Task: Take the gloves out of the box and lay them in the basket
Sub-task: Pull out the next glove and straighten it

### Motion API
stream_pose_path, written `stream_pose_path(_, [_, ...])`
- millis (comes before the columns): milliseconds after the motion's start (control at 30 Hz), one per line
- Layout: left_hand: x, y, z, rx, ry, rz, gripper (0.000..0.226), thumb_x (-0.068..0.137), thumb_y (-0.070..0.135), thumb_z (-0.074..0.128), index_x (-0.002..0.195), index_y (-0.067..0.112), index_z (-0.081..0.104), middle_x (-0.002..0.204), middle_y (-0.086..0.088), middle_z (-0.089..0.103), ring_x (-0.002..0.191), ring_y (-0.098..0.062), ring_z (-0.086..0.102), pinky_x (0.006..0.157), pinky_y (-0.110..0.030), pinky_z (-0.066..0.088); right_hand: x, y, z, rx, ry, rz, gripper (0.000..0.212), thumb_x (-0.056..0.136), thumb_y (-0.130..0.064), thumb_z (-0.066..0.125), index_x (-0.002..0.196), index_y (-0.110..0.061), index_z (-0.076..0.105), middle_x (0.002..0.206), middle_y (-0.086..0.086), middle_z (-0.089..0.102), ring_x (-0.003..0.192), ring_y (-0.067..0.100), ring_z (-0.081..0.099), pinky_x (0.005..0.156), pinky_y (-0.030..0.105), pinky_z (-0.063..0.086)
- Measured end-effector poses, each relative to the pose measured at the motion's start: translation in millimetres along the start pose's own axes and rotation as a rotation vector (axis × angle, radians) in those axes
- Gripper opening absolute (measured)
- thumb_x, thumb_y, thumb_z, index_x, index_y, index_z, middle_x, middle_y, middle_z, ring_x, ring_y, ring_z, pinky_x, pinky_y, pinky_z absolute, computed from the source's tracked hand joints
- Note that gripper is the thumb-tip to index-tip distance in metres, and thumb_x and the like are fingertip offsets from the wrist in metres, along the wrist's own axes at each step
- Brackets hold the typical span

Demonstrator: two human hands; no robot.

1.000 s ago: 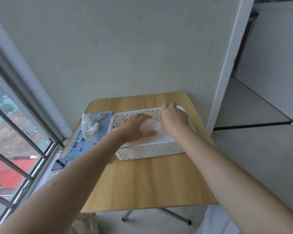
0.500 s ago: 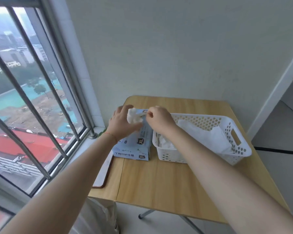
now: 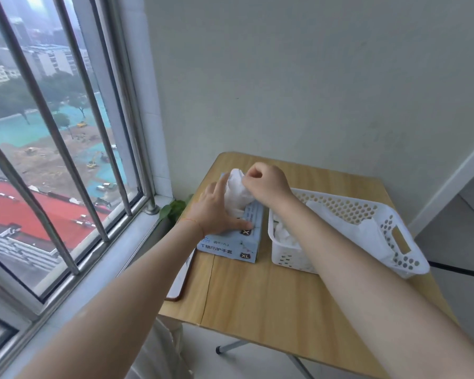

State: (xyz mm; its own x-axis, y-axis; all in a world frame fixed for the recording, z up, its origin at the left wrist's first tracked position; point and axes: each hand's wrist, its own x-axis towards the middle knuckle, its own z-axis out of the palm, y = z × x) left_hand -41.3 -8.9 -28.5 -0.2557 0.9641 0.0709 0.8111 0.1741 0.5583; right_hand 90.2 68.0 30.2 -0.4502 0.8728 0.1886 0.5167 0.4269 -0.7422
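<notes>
A light blue glove box [image 3: 231, 246] marked XL lies on the left part of the wooden table [image 3: 271, 296]. My left hand [image 3: 216, 212] presses flat on the box top, fingers spread. My right hand [image 3: 267, 184] pinches a white glove [image 3: 237, 194] that sticks up out of the box opening, partly pulled out. To the right of the box stands a white perforated basket [image 3: 405, 258] with white gloves [image 3: 367, 231] lying inside; my right forearm crosses over its near left corner.
A barred window [image 3: 66, 149] runs along the left, its sill beside the table. A green plant [image 3: 173, 209] peeks up between sill and table. A thin brown-edged board [image 3: 179, 285] lies at the table's left edge. A plain wall stands behind the table.
Both hands left the basket and went to the box. My left hand now lies flat on the box and my right hand has drawn the glove higher. My view has swung left.
</notes>
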Motion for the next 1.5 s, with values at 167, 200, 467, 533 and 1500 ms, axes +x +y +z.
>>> stream_pose_path(167, [0.9,-0.8,-0.2,0.003,-0.002,0.008,0.136,0.054,0.07,0.081,0.154,0.035,-0.003,0.16,-0.005,0.021,0.144,-0.028,0.029,0.113,-0.051,0.034,-4.8,-6.8,-8.6,0.163,0.098,0.021,0.011,0.084,-0.018,0.052,0.076,-0.012,0.057,0.071,-0.005,0.054,0.066,0.01,0.047,0.061,0.024,0.039])
stream_pose_path(200, [0.9,-1.3,0.0,-0.013,0.007,0.018,0.133,0.055,0.069,0.082,0.154,0.036,-0.001,0.159,-0.005,0.022,0.143,-0.028,0.03,0.113,-0.052,0.034,-4.4,-4.6,-8.6,0.143,0.074,0.035,0.012,0.084,-0.019,0.052,0.077,-0.012,0.058,0.073,-0.005,0.056,0.068,0.011,0.049,0.062,0.025,0.04])
stream_pose_path(467, [-9.4,3.1,1.3,-0.133,0.217,0.048,0.081,0.073,0.047,0.08,0.14,0.023,0.041,0.136,-0.003,0.051,0.119,-0.021,0.052,0.098,-0.039,0.047,-6.4,11.6,-9.0,-0.056,-0.05,0.009,0.018,0.084,-0.028,0.069,0.089,-0.011,0.066,0.083,-0.006,0.061,0.076,0.011,0.056,0.059,0.02,0.042])
stream_pose_path(533, [-9.5,6.7,-2.0,-0.215,0.331,0.072,0.053,0.077,0.038,0.079,0.121,0.021,0.055,0.116,0.001,0.057,0.103,-0.015,0.056,0.087,-0.031,0.048,-5.9,10.3,-12.3,-0.046,-0.031,-0.018,0.013,0.087,-0.024,0.068,0.084,-0.012,0.068,0.079,-0.007,0.062,0.075,0.01,0.056,0.059,0.018,0.04])
stream_pose_path(1500, [-8.4,11.0,-17.9,-0.264,0.367,-0.001,0.012,0.083,0.021,0.067,0.074,0.025,0.06,0.083,0.008,0.062,0.075,-0.006,0.056,0.063,-0.017,0.04,0.0,-8.0,-4.2,0.101,0.068,0.055,0.028,0.091,-0.006,0.043,0.11,-0.02,0.057,0.095,0.004,0.065,0.086,0.02,0.064,0.069,0.029,0.054])
